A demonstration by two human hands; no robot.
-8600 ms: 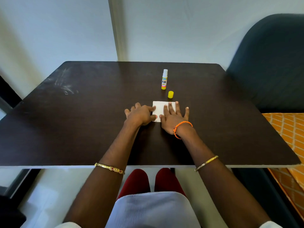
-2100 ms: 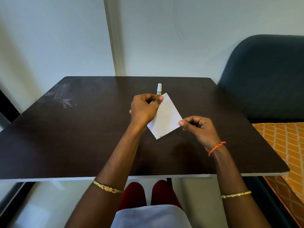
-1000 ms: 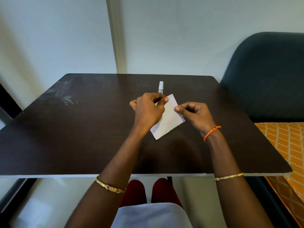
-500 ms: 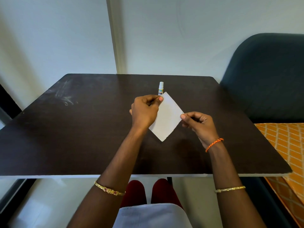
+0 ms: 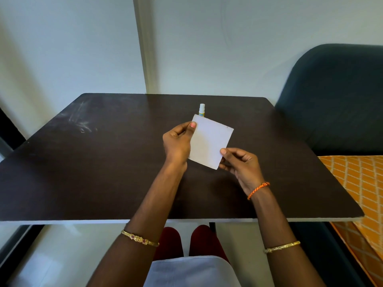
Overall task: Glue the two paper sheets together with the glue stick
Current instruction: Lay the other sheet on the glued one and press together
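Change since half a second ago: the paper sheet (image 5: 210, 142), then held as a diamond with one corner pointing down, is now turned closer to square, top edge tilted down to the right. The right hand (image 5: 241, 165) has shifted from the sheet's right corner to its lower right edge. The left hand (image 5: 178, 141) keeps its pinch at the upper left corner.

Paper sheet: white, matte, flat, roughly square with crisp corners; held up above the table (image 5: 83, 172), between the two hands. Whether it is one layer or two stuck together cannot be told.

Left hand: thumb on the face of the sheet, fingers curled behind, pinching the paper.

Right hand: thumb tip on the sheet's front, fingers curled behind the edge, pinching the paper. Braided orange wristband (image 5: 258, 190) on the wrist.

Glue stick (image 5: 202, 109): small upright cylinder, white top, yellow label band; stands on the table just beyond the sheet's top corner, lower part hidden behind the paper.

Table: dark brown, smooth, rounded far corners, pale scuff marks at far left, light front edge.

Chair (image 5: 335, 96): dark teal, padded, rounded back, right of the table.

Bangles: gold metal, one on each forearm.
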